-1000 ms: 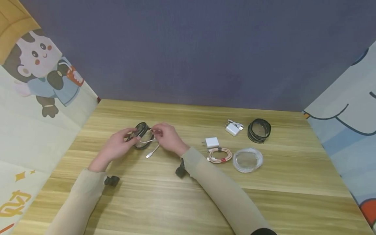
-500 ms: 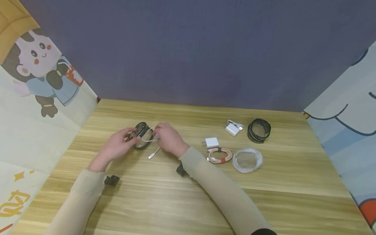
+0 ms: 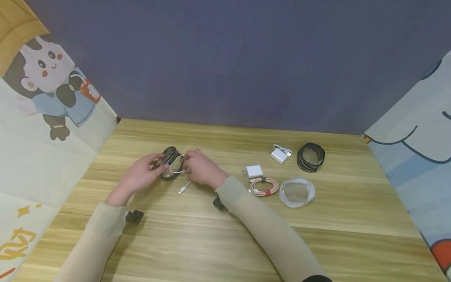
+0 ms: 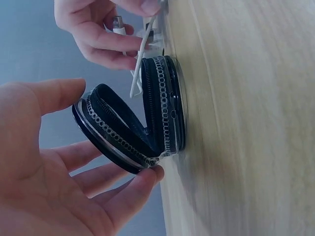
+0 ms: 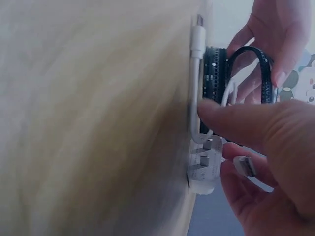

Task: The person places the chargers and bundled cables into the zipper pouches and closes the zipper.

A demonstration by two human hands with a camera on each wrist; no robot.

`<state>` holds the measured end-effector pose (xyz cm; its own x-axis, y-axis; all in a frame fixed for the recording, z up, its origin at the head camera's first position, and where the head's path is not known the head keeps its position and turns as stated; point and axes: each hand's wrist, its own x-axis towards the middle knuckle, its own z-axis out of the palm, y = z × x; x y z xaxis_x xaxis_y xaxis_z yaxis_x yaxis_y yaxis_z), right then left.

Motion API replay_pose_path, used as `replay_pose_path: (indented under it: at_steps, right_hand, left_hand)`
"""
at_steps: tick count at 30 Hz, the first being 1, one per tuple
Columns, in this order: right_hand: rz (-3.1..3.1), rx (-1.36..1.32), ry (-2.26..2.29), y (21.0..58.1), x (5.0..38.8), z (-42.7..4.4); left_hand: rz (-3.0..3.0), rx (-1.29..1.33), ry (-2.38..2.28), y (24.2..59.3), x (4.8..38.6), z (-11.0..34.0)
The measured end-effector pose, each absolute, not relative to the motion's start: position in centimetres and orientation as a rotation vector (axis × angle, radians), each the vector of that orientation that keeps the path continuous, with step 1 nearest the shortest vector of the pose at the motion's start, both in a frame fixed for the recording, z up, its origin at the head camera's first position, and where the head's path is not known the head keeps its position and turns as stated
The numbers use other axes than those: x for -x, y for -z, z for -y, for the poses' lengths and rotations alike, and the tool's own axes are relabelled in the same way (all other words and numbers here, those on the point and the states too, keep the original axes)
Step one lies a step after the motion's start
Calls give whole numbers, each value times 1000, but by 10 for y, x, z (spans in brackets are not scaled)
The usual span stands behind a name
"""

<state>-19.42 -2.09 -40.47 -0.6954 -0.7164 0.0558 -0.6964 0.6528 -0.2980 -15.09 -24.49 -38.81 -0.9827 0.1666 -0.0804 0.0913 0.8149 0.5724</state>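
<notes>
In the head view, my left hand (image 3: 141, 172) holds the raised lid of a small round clear zip case (image 4: 165, 108) with black trim. The left wrist view has the case hinged apart like a clam, thumb and fingers on the lid's rim. My right hand (image 3: 203, 168) grips a white USB cable (image 5: 195, 88), its loop reaching over the case's mouth. One cable plug (image 3: 182, 190) hangs out below that hand; the other plug (image 5: 244, 166) shows among its fingers. Close by the fingers, a white charger block (image 5: 204, 172) with two USB ports is at the table surface.
Right of my hands lie a white charger (image 3: 254, 171), a coiled pink cable (image 3: 276, 184) with a red tie and a clear round case (image 3: 311, 192). Farther back are another white charger (image 3: 279, 156) with a short white cable and a black-trimmed round case (image 3: 299, 158).
My right hand has shifted slightly right and down, drawing the white cable's loop across the case opening. The dangling plug has moved a little right. My left hand keeps its place on the lid.
</notes>
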Motion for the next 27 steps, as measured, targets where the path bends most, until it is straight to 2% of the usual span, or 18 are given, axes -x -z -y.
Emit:
replay_pose_path:
  at_steps: [7,27]
  right_hand:
    - [-2912,1246,308,403,195,26]
    - [-3008,1031,590,398,199,39]
  left_hand:
    - [-2878,-221,-895,387,151,244]
    - [-2855,-227,-939,388,148,243]
